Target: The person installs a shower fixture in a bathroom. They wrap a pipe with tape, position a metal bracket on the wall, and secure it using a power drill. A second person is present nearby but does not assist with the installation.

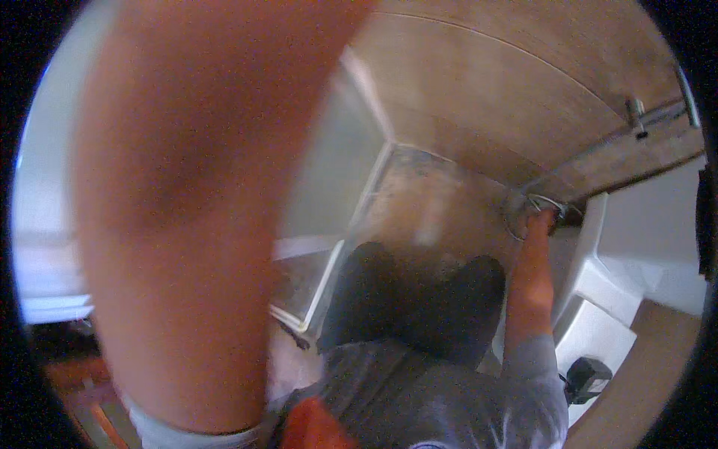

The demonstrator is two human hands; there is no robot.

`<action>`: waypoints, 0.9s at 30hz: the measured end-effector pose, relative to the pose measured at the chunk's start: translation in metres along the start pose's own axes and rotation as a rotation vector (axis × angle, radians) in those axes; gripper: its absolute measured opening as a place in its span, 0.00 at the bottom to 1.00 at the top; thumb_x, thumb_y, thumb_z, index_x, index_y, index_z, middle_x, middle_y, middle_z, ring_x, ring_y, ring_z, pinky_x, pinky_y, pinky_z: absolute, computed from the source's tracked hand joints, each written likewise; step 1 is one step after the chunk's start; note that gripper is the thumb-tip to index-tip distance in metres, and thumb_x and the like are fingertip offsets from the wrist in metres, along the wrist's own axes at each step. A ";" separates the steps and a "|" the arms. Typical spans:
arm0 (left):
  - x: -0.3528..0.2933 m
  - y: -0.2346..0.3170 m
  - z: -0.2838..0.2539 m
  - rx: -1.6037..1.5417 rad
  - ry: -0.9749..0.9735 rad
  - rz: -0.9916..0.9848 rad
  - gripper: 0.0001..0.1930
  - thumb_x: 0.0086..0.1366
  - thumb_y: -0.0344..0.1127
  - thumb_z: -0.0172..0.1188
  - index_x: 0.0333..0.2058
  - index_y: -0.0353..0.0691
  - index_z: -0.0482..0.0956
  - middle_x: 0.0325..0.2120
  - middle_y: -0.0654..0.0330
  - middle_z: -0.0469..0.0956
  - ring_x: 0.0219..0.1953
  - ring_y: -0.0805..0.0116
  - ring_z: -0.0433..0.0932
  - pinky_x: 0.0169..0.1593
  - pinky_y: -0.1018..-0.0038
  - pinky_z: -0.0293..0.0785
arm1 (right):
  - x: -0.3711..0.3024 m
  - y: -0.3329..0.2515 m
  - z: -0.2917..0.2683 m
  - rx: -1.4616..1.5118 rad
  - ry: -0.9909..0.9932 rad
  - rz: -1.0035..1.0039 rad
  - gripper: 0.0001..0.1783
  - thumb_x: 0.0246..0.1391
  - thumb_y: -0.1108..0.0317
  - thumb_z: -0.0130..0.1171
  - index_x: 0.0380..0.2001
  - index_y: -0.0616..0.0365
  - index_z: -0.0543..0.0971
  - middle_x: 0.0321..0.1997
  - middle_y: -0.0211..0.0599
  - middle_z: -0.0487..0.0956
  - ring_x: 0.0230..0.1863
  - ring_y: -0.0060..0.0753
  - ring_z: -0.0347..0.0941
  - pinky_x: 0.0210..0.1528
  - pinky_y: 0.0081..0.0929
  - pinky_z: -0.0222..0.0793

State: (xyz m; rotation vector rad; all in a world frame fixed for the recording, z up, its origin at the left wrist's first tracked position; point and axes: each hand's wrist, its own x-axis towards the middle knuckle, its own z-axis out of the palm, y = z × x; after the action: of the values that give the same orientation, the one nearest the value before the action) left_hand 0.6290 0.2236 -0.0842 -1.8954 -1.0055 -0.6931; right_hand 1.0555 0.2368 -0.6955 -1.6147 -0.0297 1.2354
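Observation:
My raised left forearm (194, 209) fills much of the left side of the head view, blurred and very close. It runs up past the top edge, so my left hand is out of sight. Far lower, on the right, my right hand (543, 218) reaches down at the foot of the brownish wall. A loop of thin pale cable (550, 200) lies around its fingers, touching them or just beside them. The fingers are small and partly hidden, so I cannot see whether they grip the cable.
To the right stands a white cabinet-like unit (591, 299) with a black plug-like block (588, 378) on it. A metal pipe fitting (636, 116) sticks out of the wall (479, 82). Left of my knees is a white-framed panel (336, 165). The floor (419, 202) is brownish and stained.

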 end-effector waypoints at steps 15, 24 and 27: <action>-0.403 0.355 -0.317 -1.127 -0.244 -1.081 0.09 0.68 0.41 0.60 0.39 0.50 0.88 0.36 0.56 0.86 0.40 0.52 0.85 0.46 0.61 0.81 | -0.383 -0.023 0.085 -1.616 -1.356 -0.861 0.21 0.60 0.57 0.67 0.45 0.66 0.84 0.34 0.40 0.85 0.34 0.34 0.79 0.40 0.34 0.75; -0.766 0.461 -0.462 0.417 0.098 -2.430 0.18 0.72 0.46 0.55 0.44 0.36 0.84 0.36 0.46 0.83 0.40 0.51 0.83 0.45 0.57 0.77 | -0.329 0.011 0.066 -2.257 -1.468 -1.343 0.20 0.55 0.61 0.69 0.48 0.59 0.84 0.41 0.49 0.86 0.42 0.46 0.83 0.46 0.41 0.77; -0.764 0.435 -0.490 0.443 -0.226 -2.661 0.20 0.68 0.44 0.57 0.50 0.36 0.80 0.45 0.44 0.82 0.48 0.47 0.82 0.52 0.55 0.77 | -0.337 0.016 0.036 -2.293 -1.383 -1.101 0.24 0.55 0.52 0.68 0.50 0.57 0.84 0.48 0.51 0.85 0.50 0.53 0.82 0.54 0.46 0.76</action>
State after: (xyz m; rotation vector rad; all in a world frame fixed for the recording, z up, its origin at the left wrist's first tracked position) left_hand 0.5626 -0.6245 -0.6225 0.8943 -2.9757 -1.1485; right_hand 0.8643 0.0658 -0.4733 -0.9515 -3.5143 0.6753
